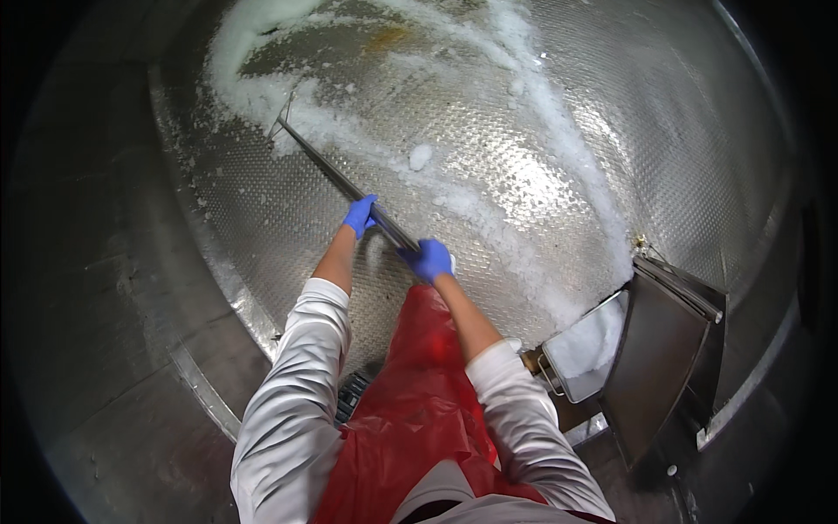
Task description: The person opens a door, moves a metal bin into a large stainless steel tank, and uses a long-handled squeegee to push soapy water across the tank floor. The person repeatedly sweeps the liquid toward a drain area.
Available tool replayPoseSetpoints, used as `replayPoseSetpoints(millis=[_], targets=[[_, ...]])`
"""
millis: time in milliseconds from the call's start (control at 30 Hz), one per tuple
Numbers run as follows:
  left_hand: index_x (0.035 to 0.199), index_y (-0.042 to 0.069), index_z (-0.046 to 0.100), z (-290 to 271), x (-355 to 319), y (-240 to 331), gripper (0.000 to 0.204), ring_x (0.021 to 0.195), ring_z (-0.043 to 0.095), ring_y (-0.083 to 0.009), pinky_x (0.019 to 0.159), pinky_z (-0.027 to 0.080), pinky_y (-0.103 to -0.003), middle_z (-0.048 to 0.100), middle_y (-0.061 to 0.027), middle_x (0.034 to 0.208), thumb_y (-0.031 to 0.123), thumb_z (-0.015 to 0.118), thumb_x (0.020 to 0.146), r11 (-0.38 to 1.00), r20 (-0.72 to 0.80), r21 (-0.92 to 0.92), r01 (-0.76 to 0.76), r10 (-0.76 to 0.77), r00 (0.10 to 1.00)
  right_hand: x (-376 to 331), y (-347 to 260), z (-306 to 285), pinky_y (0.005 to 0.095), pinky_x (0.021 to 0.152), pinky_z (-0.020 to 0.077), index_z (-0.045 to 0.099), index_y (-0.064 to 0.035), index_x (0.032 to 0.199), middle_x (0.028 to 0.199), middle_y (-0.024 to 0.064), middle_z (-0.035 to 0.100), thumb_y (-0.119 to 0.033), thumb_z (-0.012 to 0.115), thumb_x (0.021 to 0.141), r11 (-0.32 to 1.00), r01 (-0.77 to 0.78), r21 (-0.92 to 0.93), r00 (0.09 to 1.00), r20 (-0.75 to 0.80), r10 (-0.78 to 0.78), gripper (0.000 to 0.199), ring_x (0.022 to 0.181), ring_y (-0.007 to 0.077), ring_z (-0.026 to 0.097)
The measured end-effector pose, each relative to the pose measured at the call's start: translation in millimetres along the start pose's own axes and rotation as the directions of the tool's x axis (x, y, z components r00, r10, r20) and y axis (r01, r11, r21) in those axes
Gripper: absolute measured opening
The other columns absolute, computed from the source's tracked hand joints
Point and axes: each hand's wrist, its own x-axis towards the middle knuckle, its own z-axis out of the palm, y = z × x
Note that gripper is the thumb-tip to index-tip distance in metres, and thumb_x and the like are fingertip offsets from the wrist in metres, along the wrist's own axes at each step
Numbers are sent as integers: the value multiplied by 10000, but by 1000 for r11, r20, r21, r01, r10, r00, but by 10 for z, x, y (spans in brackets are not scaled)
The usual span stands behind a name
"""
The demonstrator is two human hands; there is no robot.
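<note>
Both my hands, in blue gloves, grip a long metal-handled tool (330,170) that slants away to the far left. My left hand (360,216) is wrapped round the shaft about its middle. Nearer to me, my right hand (429,260) is closed round it close to its near end. At the far end is a thin crosswise head, which rests at the edge of a band of white crushed ice (253,100); its exact shape is hard to make out. The ice lies in loose streaks over a dimpled metal floor (419,113).
At the lower right, a metal bin (572,389) with a wire handle holds more white ice. Close against it stands a dark metal panel (656,354). A rust-coloured stain (387,37) marks the far floor. One ice lump (421,157) sits right of the shaft.
</note>
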Motion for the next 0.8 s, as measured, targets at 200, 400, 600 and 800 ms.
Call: replayPoseSetpoints(millis=[200, 400, 600, 800], targets=[[817, 40, 528, 418, -59, -845, 169, 650, 601, -243, 631, 550, -391, 584, -109, 748, 163, 578, 922, 942, 22, -333, 42, -37, 999, -1968, 779, -838, 390, 675, 530, 734, -51, 909, 701, 114, 682, -402, 767, 794, 886, -209, 415, 970, -26, 241, 370, 694, 278, 681], [819, 50, 528, 1976, -1472, -1908, 136, 662, 587, -236, 656, 548, -377, 555, -103, 726, 137, 551, 921, 957, 190, -252, 146, -99, 977, -3483, 1877, -285, 412, 996, 472, 450, -58, 1416, 1302, 113, 552, -197, 784, 811, 321, 420, 849, 785, -517, 342, 704, 1181, 246, 564], [855, 74, 539, 3188, -3180, -2956, 243, 733, 642, -216, 759, 597, -333, 594, -78, 796, 278, 639, 941, 968, 403, -21, 248, -219, 889, -4323, 2732, -1120, 447, 978, 389, 506, -98, 785, 710, 33, 488, -204, 545, 976, -188, 862, 470, 467, -594, 655, 222, 797, 225, 518], [899, 119, 546, 4126, -3490, -4359, 250, 746, 653, -184, 716, 608, -338, 608, -67, 827, 355, 594, 965, 901, 434, 326, 288, -413, 801, -6290, 3931, -1619, 417, 845, 411, 429, -149, 717, 652, -7, 367, -135, 528, 936, 20, 924, 382, 228, -591, 774, 241, 668, 178, 416]])
